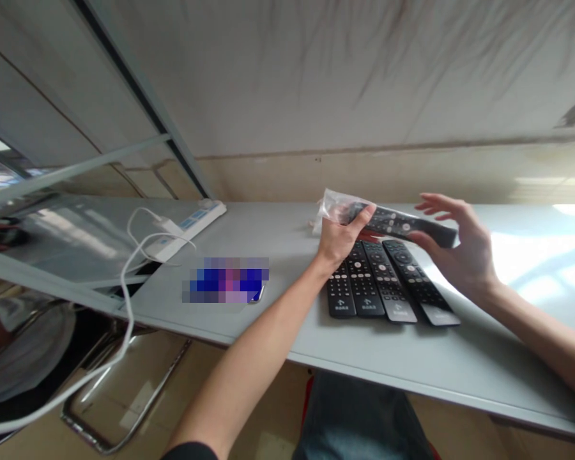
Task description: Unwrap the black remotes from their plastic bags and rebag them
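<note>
My left hand [342, 236] is closed around one end of a black remote control [397, 225] inside a clear plastic bag [329, 203], held above the table. My right hand [464, 239] has its fingers spread at the other end. Its thumb lies by the near edge of the remote; whether it touches is hard to tell. Below, several remote controls [397, 291] lie side by side on the grey table [287, 319], buttons up. The far ends of some are hidden behind my left hand and the held remote.
A white power strip [189, 230] with a plugged-in white cable [127, 300] lies at the left. A blurred-out phone-like device [227, 281] rests near the front edge. Behind the table stands a wall [340, 76]; a metal frame [138, 83] rises left, with a chair [119, 390] below.
</note>
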`<state>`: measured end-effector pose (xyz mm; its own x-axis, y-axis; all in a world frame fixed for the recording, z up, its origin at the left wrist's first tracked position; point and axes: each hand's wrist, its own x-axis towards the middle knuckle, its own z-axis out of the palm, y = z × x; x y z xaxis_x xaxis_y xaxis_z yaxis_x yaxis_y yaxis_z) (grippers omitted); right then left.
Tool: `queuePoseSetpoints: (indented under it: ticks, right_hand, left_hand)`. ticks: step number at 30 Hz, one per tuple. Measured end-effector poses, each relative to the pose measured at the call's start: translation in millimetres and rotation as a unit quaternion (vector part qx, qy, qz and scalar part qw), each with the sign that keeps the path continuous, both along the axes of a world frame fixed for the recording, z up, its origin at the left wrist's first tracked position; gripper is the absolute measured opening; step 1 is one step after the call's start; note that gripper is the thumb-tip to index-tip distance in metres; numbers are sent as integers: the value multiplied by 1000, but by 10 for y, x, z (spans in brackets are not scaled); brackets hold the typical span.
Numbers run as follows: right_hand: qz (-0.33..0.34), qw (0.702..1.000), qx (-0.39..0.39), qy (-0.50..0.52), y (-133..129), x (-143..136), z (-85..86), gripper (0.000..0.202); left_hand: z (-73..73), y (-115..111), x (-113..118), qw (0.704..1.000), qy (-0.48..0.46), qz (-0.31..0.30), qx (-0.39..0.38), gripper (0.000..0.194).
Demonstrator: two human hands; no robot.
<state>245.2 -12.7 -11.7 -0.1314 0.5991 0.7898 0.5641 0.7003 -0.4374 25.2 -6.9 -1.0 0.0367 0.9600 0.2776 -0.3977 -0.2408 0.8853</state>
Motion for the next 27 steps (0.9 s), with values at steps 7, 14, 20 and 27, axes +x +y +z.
queuePoseSetpoints:
  ticks: [7,14,20,27]
  right_hand:
    - [99,911,-291,274,79,21,44,28]
    - [153,767,-424,457,256,131,113,25]
    - [151,858,-332,361,352,215,716,23]
    - [113,955,-206,179,394,-48,1589,27]
  left_hand:
    - [5,-1,-24,999,-38,-27,-8,49]
    - [-32,13,-49,989,-94,-106,-35,50]
    - [5,93,-126,982,-170,-28,-74,37]
    - [-2,134,-191,973,-208,-22,-100,33]
